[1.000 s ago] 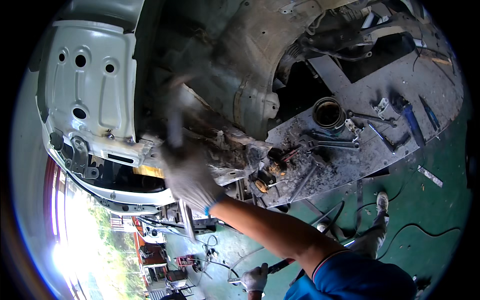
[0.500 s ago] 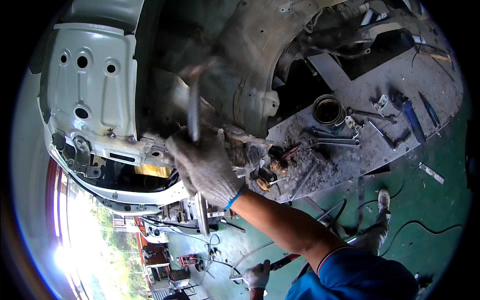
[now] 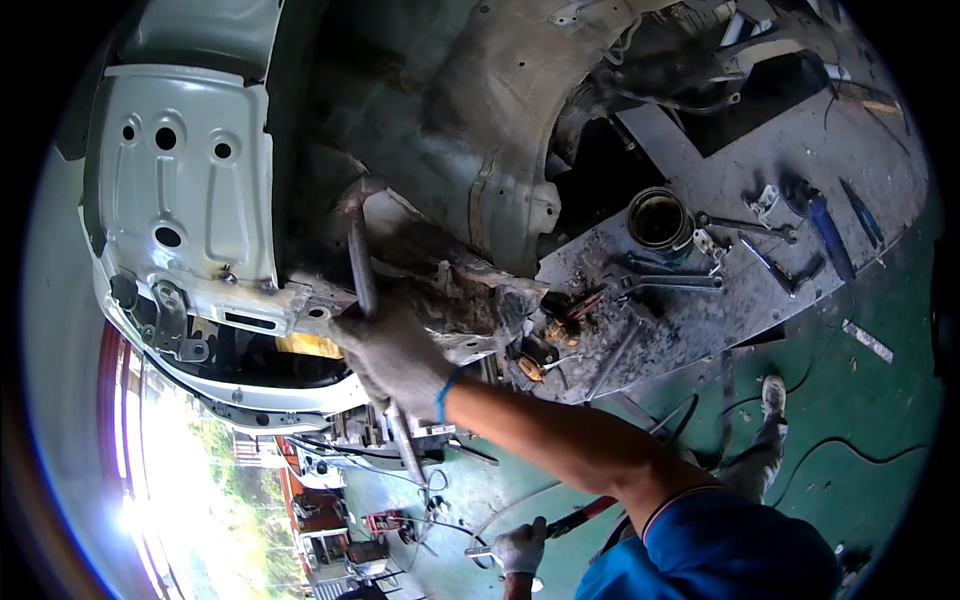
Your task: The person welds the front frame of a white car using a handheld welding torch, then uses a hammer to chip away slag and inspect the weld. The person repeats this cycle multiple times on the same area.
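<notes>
My right hand (image 3: 395,350), in a pale grey knit glove, is closed around the shaft of a metal hammer (image 3: 359,245). The head of the hammer is up by a torn, bent flange (image 3: 410,225) of the car body; whether it touches cannot be told. Below the fist the rest of the shaft sticks out. Lower down, my gloved left hand (image 3: 520,549) grips a long bar-shaped tool (image 3: 580,517) with a black and red handle and a silvery end. Left of the hammer stands the car's pale green-grey body panel (image 3: 185,180), pierced by several round holes.
A grey metal platform (image 3: 690,325) on the right bears an open can (image 3: 658,219), an adjustable wrench (image 3: 665,281), a spanner (image 3: 745,228), a blue-handled tool (image 3: 828,235) and scraps. Cables (image 3: 840,450) cross the green floor near my shoe (image 3: 773,395).
The hammer head has swung down and left toward the body metal and shows sharper. My right hand has shifted slightly left and down; the left hand barely moves.
</notes>
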A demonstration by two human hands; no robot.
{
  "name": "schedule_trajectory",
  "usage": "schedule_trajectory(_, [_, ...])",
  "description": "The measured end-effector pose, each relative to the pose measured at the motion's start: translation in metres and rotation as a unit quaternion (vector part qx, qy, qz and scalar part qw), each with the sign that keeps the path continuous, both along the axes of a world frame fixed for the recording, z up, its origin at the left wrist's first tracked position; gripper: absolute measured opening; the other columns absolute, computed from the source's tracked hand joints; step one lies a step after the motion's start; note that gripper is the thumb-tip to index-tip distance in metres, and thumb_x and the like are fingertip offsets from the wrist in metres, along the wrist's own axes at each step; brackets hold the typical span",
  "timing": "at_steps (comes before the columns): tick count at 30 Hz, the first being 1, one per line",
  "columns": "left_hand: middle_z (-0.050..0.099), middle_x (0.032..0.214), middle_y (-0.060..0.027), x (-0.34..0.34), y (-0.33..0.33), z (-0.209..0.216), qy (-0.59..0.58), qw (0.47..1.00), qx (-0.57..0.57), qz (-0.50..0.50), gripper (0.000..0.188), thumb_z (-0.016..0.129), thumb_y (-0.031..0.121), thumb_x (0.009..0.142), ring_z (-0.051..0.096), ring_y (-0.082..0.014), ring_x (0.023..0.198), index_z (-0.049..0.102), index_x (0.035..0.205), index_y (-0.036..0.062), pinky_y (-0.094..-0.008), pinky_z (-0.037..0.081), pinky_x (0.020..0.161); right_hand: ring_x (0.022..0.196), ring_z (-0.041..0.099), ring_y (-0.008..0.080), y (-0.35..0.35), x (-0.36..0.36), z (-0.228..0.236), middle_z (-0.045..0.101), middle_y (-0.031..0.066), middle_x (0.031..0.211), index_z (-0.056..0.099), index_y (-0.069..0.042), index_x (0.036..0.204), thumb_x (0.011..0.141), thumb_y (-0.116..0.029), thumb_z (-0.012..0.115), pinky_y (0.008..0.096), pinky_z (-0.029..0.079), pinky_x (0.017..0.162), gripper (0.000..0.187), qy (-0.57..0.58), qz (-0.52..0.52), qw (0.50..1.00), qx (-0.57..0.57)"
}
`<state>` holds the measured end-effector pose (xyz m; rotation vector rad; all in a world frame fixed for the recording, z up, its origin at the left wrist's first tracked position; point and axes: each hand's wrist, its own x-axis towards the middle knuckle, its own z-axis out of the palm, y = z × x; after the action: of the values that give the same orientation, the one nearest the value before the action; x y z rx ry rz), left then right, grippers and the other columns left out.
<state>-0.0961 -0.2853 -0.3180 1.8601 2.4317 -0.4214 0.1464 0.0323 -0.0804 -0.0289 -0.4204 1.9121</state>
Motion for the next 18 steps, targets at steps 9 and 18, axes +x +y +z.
schedule_trajectory(9, [0.066,0.063,-0.0178,-0.001,-0.001,-0.01,-0.008,1.0,0.015,-0.005,0.057,0.059,0.057,0.094,0.066,-0.0436,0.062,0.074,0.065,0.0098,-0.0535,0.051,0.061,0.035,0.041,0.0104,-0.003,0.003,0.025,0.046,-0.0028,0.054,0.05,-0.01,0.073,0.103,-0.025,0.064,0.0303,0.029,0.03,0.036,0.097,0.017,0.994,-0.046])
schedule_trajectory(18, [0.065,0.062,-0.018,-0.004,-0.002,-0.01,-0.026,0.999,0.021,-0.007,0.055,0.061,0.054,0.093,0.066,-0.0435,0.06,0.072,0.062,0.01,-0.0531,0.051,0.06,0.038,0.037,0.0087,-0.002,0.007,0.03,0.04,-0.007,0.056,0.048,-0.015,0.07,0.102,-0.026,0.067,0.028,0.03,0.035,0.038,0.104,0.058,0.992,-0.038])
